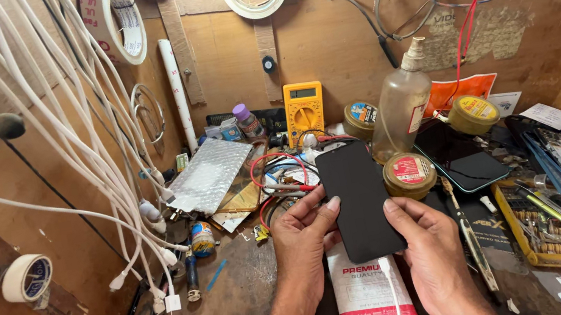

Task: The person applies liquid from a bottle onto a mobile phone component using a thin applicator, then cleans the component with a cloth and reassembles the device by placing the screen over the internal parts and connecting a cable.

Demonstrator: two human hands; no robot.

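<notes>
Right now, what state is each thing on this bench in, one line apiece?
Black phone: screen dark, held up in both hands.
Left hand: gripping the phone's left edge.
Right hand: gripping the phone's lower right edge.
White cable: hangs under the phone's bottom end; whether it is plugged in is unclear.
Yellow multimeter: upright against the wall.
Clear squeeze bottle: standing, capped.
Round tin: lid on.

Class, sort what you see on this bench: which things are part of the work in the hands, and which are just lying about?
In hand:
left hand
right hand
black phone, held by both
white cable at its lower end

Lying about:
yellow multimeter
plastic bottle
round tins
second phone
red-and-white packet
tape rolls
hanging white cables
</notes>
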